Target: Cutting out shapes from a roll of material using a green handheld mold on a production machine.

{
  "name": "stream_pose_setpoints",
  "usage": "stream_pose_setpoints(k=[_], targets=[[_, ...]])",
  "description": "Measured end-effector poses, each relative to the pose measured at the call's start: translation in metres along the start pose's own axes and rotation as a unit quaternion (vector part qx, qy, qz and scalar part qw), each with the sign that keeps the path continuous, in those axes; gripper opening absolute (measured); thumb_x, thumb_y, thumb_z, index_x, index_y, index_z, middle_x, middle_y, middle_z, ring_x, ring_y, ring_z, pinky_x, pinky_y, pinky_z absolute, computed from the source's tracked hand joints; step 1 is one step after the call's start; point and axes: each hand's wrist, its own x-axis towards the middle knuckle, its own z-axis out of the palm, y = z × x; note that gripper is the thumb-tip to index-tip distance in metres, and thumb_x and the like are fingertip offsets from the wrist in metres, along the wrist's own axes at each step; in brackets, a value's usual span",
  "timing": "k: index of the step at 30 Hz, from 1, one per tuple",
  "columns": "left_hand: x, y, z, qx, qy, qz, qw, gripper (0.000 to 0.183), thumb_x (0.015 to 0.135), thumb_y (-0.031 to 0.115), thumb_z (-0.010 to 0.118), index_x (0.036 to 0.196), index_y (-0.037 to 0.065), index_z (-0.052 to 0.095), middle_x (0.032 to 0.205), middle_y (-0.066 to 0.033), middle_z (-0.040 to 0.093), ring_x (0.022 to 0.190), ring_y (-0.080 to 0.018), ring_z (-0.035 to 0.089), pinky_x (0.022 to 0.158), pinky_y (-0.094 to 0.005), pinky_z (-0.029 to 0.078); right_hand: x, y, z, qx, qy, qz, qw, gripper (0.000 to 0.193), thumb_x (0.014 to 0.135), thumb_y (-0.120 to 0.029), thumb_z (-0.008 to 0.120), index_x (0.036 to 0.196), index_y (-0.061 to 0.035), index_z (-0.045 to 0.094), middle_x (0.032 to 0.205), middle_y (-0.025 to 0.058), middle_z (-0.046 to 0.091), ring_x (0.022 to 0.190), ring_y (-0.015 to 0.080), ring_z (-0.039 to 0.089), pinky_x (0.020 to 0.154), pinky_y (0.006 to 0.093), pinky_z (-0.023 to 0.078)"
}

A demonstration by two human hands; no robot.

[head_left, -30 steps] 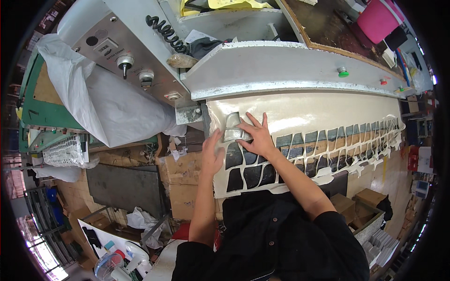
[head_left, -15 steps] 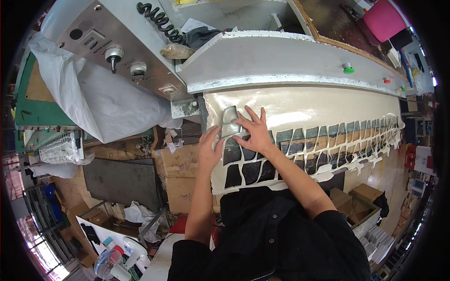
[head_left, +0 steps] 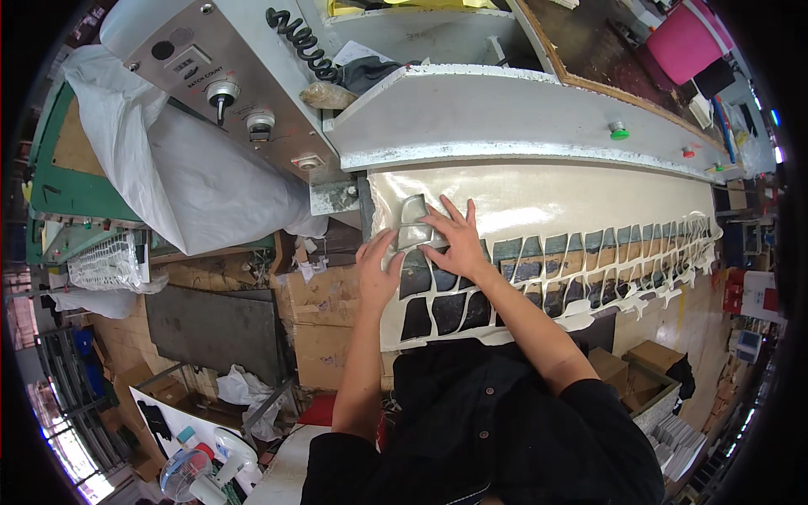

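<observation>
A metal cutting die with a thin curved outline and a cross wall lies on a glossy cream sheet of material, near its left end. My right hand grips the die's right side, thumb at the lower corner and other fingers spread over the sheet. At the die's lower left, my left hand holds its edge with bent fingers and thumb. Cut-out gaps run in rows along the near side of the sheet, leaving a web of thin cream strips. Dark board and brown patches show through the gaps.
Beyond the sheet stands the grey press beam with a green button. A control panel with knobs rises at the left, beside a draped white plastic sheet. Cardboard boxes stand at the lower right.
The camera view has shifted slightly. Both hands and the die keep nearly the same place on the sheet.
</observation>
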Motion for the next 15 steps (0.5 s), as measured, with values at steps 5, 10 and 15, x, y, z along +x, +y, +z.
stream_pose_setpoints(k=[5, 10, 15], targets=[[-0.001, -0.003, -0.001, -0.005, -0.003, 0.002, 1.000, 0.049, 0.092, 0.013, 0.080, 0.140, 0.009, 0.069, 0.142, -0.0143, 0.070, 0.132, -0.0302, 0.064, 0.115, -0.0445, 0.040, 0.000, -0.001, 0.000, -0.010, -0.009, -0.001, 1.000, 0.057, 0.085, -0.035, 0.085, 0.138, -0.0230, 0.068, 0.156, 0.0071, 0.063, 0.158, 0.0362, 0.039, 0.129, 0.0725, 0.004], [0.000, 0.001, -0.005, -0.015, -0.013, -0.007, 1.000, 0.052, 0.090, 0.008, 0.079, 0.141, 0.008, 0.068, 0.141, -0.0137, 0.071, 0.132, -0.0306, 0.064, 0.115, -0.0437, 0.041, -0.001, 0.002, 0.000, -0.024, -0.021, -0.009, 0.999, 0.058, 0.085, -0.036, 0.084, 0.139, -0.0231, 0.067, 0.156, 0.0057, 0.063, 0.158, 0.0361, 0.038, 0.128, 0.0726, 0.005], [0.001, -0.002, -0.019, -0.078, -0.051, -0.018, 0.996, 0.063, 0.088, 0.000, 0.076, 0.149, 0.007, 0.061, 0.141, -0.0121, 0.072, 0.133, -0.0320, 0.064, 0.118, -0.0430, 0.042, -0.001, -0.001, -0.001, -0.027, -0.023, 0.001, 0.999, 0.058, 0.085, -0.037, 0.084, 0.139, -0.0234, 0.067, 0.156, 0.0050, 0.063, 0.159, 0.0355, 0.036, 0.128, 0.0732, 0.005]])
